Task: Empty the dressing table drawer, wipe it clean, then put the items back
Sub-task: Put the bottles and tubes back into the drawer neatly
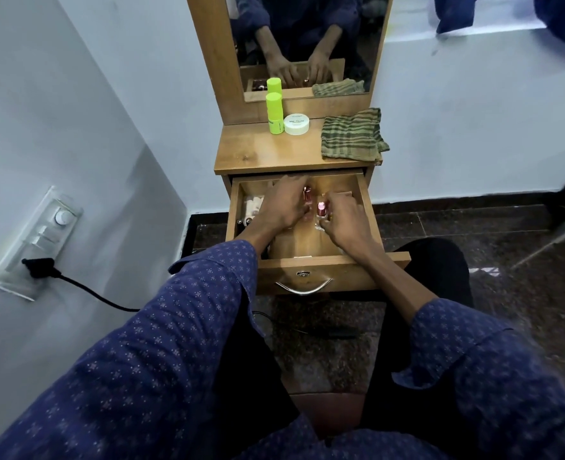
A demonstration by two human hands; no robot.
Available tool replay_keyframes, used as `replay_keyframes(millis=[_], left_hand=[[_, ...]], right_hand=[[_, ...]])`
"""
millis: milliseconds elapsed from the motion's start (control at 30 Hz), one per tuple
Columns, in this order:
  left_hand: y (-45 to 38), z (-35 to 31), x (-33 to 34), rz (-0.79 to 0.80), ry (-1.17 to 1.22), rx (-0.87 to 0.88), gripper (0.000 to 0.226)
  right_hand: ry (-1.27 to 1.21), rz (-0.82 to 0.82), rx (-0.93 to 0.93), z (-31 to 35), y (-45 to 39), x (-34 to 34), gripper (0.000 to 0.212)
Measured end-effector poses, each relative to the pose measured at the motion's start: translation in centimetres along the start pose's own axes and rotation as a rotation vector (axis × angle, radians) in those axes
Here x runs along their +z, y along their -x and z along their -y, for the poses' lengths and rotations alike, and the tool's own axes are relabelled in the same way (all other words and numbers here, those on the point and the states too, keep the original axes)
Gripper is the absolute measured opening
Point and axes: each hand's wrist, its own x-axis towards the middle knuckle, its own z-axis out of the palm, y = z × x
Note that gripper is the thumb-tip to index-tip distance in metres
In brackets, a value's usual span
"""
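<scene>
The wooden drawer point(369, 210) of the dressing table stands pulled out, and both my hands are inside it. My left hand point(286, 204) curls around a small bottle with a pink metallic cap point(306, 193). My right hand point(342, 219) grips a second pink-capped bottle point(321, 208). More small items point(251, 207) lie at the drawer's left side, partly hidden by my left wrist. On the table top point(251, 151) stand a lime-green tube point(274, 112) and a white round jar point(296, 123). A striped green cloth point(352, 134) lies folded at the right.
A mirror point(307, 41) rises behind the table top and reflects my hands. A switchboard with a black plug and cable point(38, 267) is on the left wall. Dark speckled floor lies to the right, with a chair leg point(553, 240) at the far right.
</scene>
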Motion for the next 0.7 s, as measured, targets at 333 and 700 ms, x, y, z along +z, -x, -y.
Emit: replay_keyframes(millis=[333, 700], left_hand=[[1.7, 0.6, -1.4, 0.18, -0.037, 0.065, 0.055], [6.4, 3.0, -4.0, 0.377, -0.102, 0.062, 0.07]], right_hand=[[-0.005, -0.026, 0.057, -0.3, -0.2, 0.4, 0.03], [-0.166, 0.301, -0.057, 0.5, -0.7, 0.4, 0.032]])
